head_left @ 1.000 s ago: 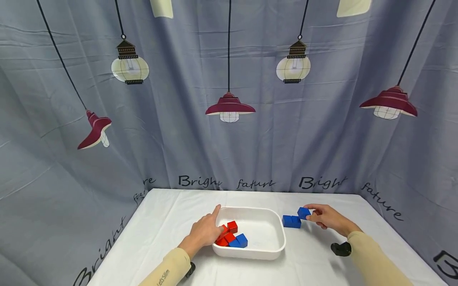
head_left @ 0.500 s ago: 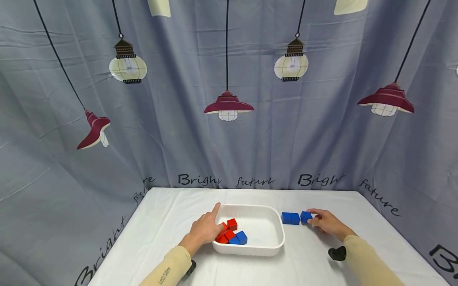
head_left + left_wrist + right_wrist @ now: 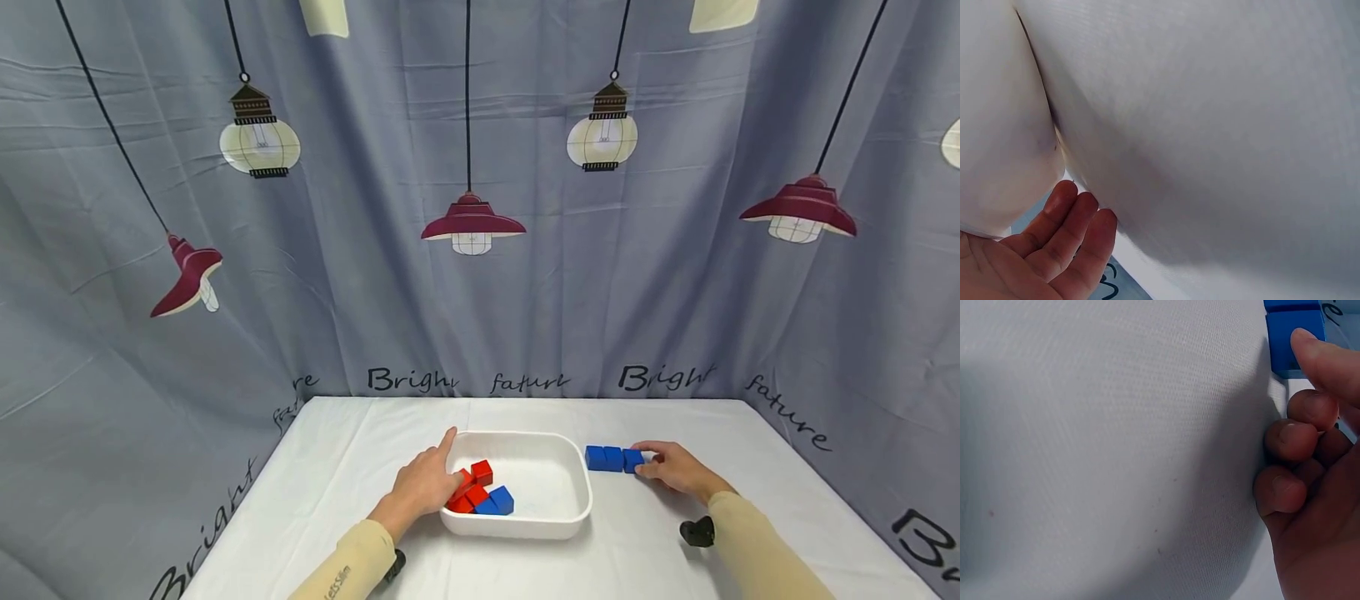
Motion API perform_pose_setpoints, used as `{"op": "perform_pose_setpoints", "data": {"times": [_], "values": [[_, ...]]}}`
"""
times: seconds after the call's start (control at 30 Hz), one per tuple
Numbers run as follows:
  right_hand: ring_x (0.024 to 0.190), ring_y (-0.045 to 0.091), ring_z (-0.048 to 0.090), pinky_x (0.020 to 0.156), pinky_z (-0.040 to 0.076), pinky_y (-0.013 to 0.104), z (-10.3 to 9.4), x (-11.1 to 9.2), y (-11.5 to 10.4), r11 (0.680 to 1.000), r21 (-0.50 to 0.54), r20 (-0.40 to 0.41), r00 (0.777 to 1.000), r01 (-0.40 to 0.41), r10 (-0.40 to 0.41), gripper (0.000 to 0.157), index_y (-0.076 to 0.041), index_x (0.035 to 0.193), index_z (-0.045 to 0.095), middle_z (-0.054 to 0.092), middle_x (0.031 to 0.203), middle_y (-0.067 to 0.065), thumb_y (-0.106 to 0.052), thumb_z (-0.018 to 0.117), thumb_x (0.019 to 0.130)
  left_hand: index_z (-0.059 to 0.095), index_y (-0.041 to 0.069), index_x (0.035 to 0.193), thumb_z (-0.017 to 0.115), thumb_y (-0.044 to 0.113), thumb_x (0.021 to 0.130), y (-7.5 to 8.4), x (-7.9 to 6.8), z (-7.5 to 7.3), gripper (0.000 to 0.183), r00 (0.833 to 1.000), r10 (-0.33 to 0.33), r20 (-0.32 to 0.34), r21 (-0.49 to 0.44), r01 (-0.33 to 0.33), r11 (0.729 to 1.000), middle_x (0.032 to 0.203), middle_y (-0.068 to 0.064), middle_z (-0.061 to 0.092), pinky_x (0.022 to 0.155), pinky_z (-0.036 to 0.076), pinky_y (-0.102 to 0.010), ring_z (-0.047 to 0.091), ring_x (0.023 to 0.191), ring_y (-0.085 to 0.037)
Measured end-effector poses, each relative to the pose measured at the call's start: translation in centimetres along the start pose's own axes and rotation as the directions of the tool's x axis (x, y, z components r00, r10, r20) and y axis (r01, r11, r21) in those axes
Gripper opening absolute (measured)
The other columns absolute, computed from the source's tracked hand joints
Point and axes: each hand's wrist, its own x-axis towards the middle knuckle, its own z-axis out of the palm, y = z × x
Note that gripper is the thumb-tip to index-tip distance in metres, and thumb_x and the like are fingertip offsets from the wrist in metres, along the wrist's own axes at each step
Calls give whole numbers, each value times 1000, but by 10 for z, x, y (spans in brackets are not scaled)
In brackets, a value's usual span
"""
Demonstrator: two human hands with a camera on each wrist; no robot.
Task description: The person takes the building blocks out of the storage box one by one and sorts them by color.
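Observation:
My right hand (image 3: 681, 468) pinches a blue cube (image 3: 632, 460) between thumb and fingers, the cube sitting at the right end of a short row with two other blue cubes (image 3: 604, 458). In the right wrist view the thumb lies on the blue cube (image 3: 1282, 347) and the other fingers curl below it. My left hand (image 3: 420, 483) holds the left rim of a white tray (image 3: 532, 527), thumb over the edge, index finger along it. Several red cubes (image 3: 482, 472) and some blue cubes (image 3: 502, 500) lie in the tray's left part.
A white cloth covers the table (image 3: 622, 550). Behind it hangs a grey-blue curtain (image 3: 540, 317) printed with lamps and lettering. A dark device (image 3: 697, 532) is worn at the right wrist.
My right hand has lowered the blue cube from above the row to the table, then slid it left against the other two. The left hand has stayed on the tray.

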Motion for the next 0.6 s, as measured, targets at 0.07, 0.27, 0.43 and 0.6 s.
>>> {"op": "perform_pose_setpoints", "data": {"times": [0.07, 0.27, 0.43, 0.6], "values": [[85, 23, 51, 70, 42, 32, -1, 0, 0, 1000, -6, 2, 1000, 9, -9, 49, -4, 136, 58, 53, 95, 10, -21, 72, 92, 31, 20, 159, 64, 35, 90, 2, 0, -1, 77, 1000, -5, 4, 2, 5, 1000, 134, -16, 61, 96, 49, -60, 60, 112, -32], [89, 24, 51, 72, 42, 33, 2, 0, 4, 1000, -21, -7, 1000, 7, -7, 51, -5, 136, 59, 55, 100, 10, -24, 73, 91, 30, 20, 159, 64, 36, 90, 2, -1, 2, 78, 1000, -4, 15, 20, 4, 1000, 133, -17, 61, 95, 49, -60, 60, 112, -32], [90, 24, 50, 72, 41, 33, 3, -1, 5, 999, -25, -10, 1000, 28, -28, 53, -6, 137, 60, 55, 97, 9, -27, 74, 91, 30, 21, 159, 63, 38, 90, 0, 0, 2, 78, 1000, -5, 19, 23, 5, 1000, 133, -16, 60, 94, 50, -59, 60, 113, -32], [81, 22, 51, 68, 40, 33, 3, -2, 6, 998, -14, -7, 999, 54, -54, 56, -6, 139, 58, 53, 89, 7, -27, 75, 89, 30, 21, 159, 63, 38, 91, 1, 1, 2, 78, 1000, -10, 20, 21, 9, 1000, 134, -16, 60, 95, 50, -59, 60, 114, -32]]}}
